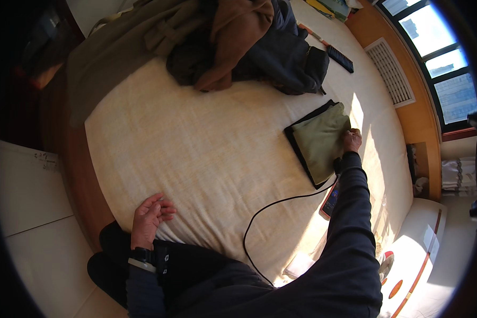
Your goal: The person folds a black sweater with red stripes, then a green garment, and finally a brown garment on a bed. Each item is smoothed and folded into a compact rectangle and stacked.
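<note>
My right hand (pixel 352 140) is at the right edge of a folded olive-green cloth item (pixel 320 139), its fingers curled against the fabric; whether they pinch it cannot be told. The green item lies on top of a folded black cloth item (pixel 301 158), whose edge shows at the left and top. My left hand (pixel 153 216) is held above the near left part of the cream bed cover (pixel 190 159), fingers apart and slightly bent, with nothing in it. A black cable (pixel 258 212) runs from my right wrist in a curve towards my lap.
A heap of garments, with a brown one (pixel 242 35) and a dark jacket (pixel 286 59), covers the far side. Beyond it to the right lies a black-bristled brush (pixel 340 59). A phone (pixel 329 202) lies beside my right forearm. A window (pixel 441 59) is at the right.
</note>
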`<state>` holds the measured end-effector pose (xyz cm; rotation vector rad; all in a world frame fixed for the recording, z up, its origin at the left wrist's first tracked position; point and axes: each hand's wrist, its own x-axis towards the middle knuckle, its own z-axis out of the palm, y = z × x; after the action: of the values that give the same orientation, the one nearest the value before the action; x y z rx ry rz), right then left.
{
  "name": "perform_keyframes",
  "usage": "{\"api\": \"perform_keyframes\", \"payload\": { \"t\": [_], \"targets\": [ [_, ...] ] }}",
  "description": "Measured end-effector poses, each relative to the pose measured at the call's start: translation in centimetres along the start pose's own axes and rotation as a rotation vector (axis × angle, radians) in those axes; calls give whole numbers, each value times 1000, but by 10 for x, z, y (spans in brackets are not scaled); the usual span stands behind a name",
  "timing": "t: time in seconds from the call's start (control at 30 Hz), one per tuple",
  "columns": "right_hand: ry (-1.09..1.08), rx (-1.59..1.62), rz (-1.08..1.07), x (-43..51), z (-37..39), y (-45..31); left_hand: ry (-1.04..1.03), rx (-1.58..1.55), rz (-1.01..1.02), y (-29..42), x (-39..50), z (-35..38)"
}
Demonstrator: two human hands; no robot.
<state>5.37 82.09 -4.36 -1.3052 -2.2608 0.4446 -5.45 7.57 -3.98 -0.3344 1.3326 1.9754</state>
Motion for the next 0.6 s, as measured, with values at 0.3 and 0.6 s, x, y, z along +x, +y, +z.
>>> {"api": "perform_keyframes", "payload": {
  "t": [0.3,0.6],
  "targets": [
    [-321,-276,-382,-89,12,-54,0,-9,-13,-1,0,0],
    [-374,-194,-266,-97,11,-83,-2,-35,5,-3,1,-2]
  ]
}}
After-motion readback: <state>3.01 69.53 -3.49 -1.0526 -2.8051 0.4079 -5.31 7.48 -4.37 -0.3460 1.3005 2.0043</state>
